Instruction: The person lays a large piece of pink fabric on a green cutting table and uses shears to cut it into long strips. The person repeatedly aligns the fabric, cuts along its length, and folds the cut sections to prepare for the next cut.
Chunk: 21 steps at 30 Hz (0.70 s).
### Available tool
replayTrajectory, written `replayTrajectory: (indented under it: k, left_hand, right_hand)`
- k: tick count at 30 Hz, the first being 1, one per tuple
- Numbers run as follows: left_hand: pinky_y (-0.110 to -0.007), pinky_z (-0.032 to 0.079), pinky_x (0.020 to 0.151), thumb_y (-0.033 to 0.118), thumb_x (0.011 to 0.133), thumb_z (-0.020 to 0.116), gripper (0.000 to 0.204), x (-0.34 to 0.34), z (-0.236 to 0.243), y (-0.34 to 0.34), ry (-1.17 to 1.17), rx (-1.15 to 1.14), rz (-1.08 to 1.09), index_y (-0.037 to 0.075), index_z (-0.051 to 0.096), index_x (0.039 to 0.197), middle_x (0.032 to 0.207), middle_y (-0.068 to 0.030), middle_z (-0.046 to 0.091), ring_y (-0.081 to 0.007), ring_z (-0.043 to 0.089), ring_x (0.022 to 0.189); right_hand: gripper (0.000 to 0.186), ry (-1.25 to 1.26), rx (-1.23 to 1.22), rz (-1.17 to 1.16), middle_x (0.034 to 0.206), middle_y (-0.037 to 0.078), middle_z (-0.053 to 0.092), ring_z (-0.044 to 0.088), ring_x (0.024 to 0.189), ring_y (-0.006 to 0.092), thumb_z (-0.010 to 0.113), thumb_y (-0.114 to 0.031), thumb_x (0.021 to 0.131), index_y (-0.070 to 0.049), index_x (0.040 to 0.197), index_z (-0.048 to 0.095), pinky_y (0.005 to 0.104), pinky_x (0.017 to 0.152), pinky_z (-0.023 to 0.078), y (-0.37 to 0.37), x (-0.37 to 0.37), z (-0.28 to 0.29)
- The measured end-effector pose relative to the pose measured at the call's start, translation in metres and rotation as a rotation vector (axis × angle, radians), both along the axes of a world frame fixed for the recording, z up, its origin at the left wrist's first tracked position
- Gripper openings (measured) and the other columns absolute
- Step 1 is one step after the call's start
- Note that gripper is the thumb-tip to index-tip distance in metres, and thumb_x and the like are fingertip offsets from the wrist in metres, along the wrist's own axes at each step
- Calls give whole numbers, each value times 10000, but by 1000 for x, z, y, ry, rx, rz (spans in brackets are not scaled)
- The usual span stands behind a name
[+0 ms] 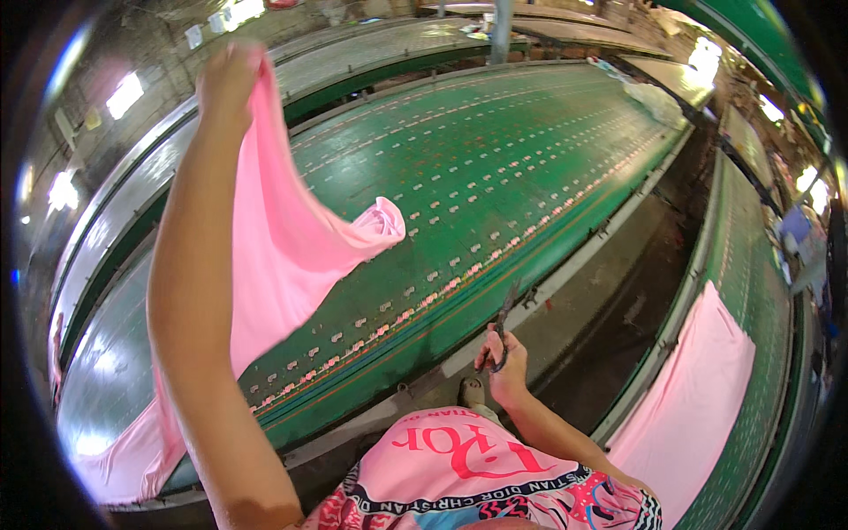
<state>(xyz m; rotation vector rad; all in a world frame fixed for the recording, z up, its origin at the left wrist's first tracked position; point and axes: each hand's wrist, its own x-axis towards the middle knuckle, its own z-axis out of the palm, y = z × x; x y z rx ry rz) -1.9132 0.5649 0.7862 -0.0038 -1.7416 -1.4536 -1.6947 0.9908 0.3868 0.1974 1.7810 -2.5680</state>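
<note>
My left hand (228, 84) is raised at the upper left, its fingers closed on the edge of a pink cloth (278, 238). The cloth hangs down from that hand. One bunched corner rests on the long green table (477, 163), and the cloth trails along my left arm toward the table's near left end. Low at the centre, over the table's near edge, my right hand (505, 364) grips a pair of dark scissors (504, 320) by the handles. The scissor blades point up and away from me; I cannot tell whether they are parted.
Rows of small pale marks run along the green table. Another pink cloth (698, 397) lies on a second green table (751, 238) at the right, across a narrow aisle (618, 291). Clear plastic (655, 104) lies at the far right corner. A grey post (502, 34) stands behind.
</note>
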Motion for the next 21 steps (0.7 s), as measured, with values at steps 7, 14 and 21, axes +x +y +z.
replayTrajectory:
  k: [7,14,21]
  left_hand:
    - [-404,485,644,146,888,635,184,-39,115,209,391,-312,282,49,785,845,769,-136,713,-242,672,713]
    - [-503,471,654,286,1035,580,372,-71,-137,309,-131,-482,80,-10,683,834,716,-237,661,-317,640,642]
    - [-540,575,852,194,928,648,184,45,-440,280,-1021,-753,-133,77,788,906,998,-227,751,-412,730,973]
  right_hand:
    - [734,12,30,-28,1013,63,673,664,856,143,821,-30,888,58,1502,429,285,735,544,69,-79,1]
    - [842,14,254,158,818,65,667,652,671,146,870,-77,852,40,1541,399,290,597,518,105,-163,23]
    - [879,143,1000,332,908,185,743,736,809,304,955,-257,764,19,1447,475,422,740,560,128,-258,-12]
